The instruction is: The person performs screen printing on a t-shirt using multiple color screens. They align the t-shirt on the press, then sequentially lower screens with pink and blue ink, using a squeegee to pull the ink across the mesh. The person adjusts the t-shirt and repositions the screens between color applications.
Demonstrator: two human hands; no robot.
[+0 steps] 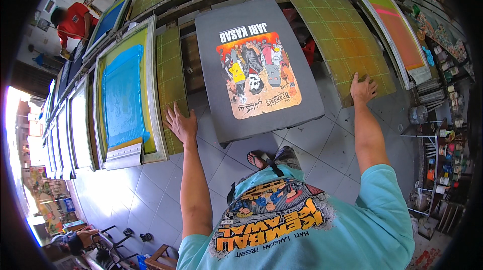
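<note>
Left hand, fingers spread, gripping nothing, rests on edge of left green board; right hand, likewise, on near end of right green board. Dark cloth with colour print lies flat between. Judgement: press lightly, evenly; keep fingers off print.

I wear a turquoise T-shirt with short sleeves, its front print mixing yellow-orange block lettering, smaller black lettering and a grey-edged cartoon. Dark straps show near the hem, then mottled grey legwear and an open sandal. My left hand and right hand are bare.
</note>
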